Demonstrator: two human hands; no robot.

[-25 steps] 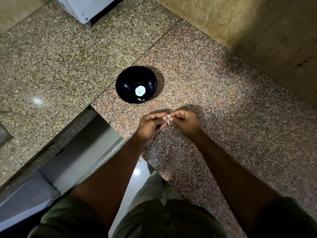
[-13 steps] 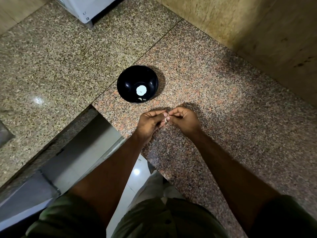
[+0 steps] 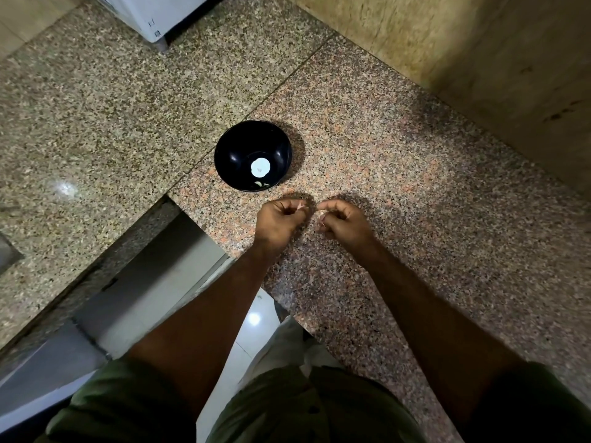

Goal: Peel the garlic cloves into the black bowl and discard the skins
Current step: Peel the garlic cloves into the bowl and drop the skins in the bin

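Item 1, left hand point(image 3: 281, 219): hovering over the granite counter point(image 3: 399, 174), fingers curling inward and pinching a pale scrap of garlic skin point(image 3: 300, 205) at the fingertips (the scrap is small and motion-blurred).

Item 2, right hand point(image 3: 343, 220): sitting at 3 o'clock of the left hand, a narrow gap showing between the two. Its fingers are curling tight, thumb and forefinger closing on a small pale garlic clove point(image 3: 320, 215) (only a sliver is showing, so how much skin is clinging to it cannot be told).

Item 3, black bowl point(image 3: 236, 155): standing on the counter at 11 o'clock of the hands, near them but apart. A round white patch is showing at its bottom, and a few pale peeled cloves point(image 3: 260, 184) are lying against the inner wall at the bowl's 6 o'clock side.

Item 4, white appliance point(image 3: 153, 14): standing at the far edge of the counter, at 11 o'clock of the bowl, well apart.

Item 5, olive-green clothing point(image 3: 287, 407): filling the bottom of the view, both bare forearms reaching up from it.
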